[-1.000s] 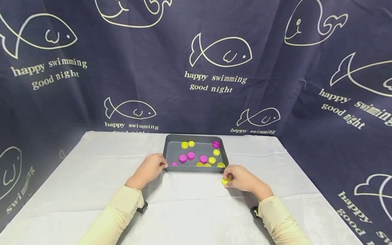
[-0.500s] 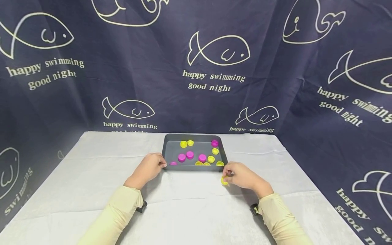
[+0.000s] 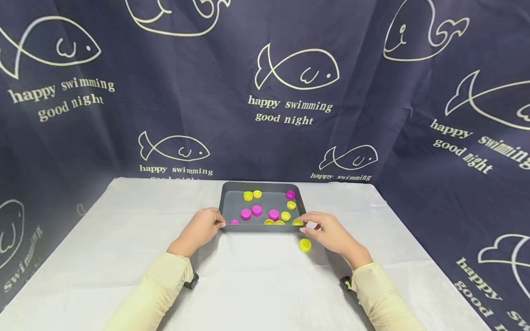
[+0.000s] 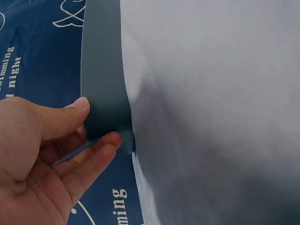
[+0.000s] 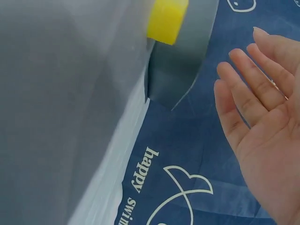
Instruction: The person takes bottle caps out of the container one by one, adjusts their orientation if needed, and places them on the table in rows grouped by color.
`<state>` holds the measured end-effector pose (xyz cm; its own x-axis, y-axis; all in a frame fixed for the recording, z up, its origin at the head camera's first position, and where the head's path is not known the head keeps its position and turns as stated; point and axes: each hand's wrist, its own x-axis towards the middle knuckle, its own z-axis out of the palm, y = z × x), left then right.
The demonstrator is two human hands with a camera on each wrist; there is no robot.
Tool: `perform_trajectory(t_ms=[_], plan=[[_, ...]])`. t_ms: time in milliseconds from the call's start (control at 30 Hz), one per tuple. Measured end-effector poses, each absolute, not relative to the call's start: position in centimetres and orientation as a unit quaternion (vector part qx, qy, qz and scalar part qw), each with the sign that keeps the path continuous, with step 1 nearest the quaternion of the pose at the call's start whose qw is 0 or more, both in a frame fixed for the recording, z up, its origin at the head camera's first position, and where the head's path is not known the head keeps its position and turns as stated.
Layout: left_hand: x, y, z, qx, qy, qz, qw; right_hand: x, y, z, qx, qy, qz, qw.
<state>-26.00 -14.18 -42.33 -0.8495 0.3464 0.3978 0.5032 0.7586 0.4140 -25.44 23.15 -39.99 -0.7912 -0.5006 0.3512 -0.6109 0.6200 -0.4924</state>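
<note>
A shallow dark grey tray rests on the cloth-covered table. At its near left corner my left hand pinches the wall, thumb over the rim and fingertips against the outside, as the left wrist view shows at the tray corner. My right hand has its fingers spread and holds nothing, close to the near right corner. A yellow bottle cap stands on the table just in front of that corner, below the right fingertips. In the right wrist view this yellow cap overlaps the tray wall.
Inside the tray lie several magenta caps, such as one magenta cap, and several yellow caps, such as one yellow cap. White cloth covers the table. A dark blue fish-print curtain hangs behind and at both sides.
My right hand has let go of the yellow cap, spread its fingers and risen slightly toward the tray corner. The cap stays on the table. The left hand keeps its place.
</note>
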Motion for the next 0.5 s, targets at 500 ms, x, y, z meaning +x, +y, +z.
perform_trajectory(t_ms=[500], plan=[[-25.9,-14.1,-42.5,-0.234,-0.924,-0.262,0.153,-30.5,22.4,-40.2,0.292,-0.902,0.296,0.116]])
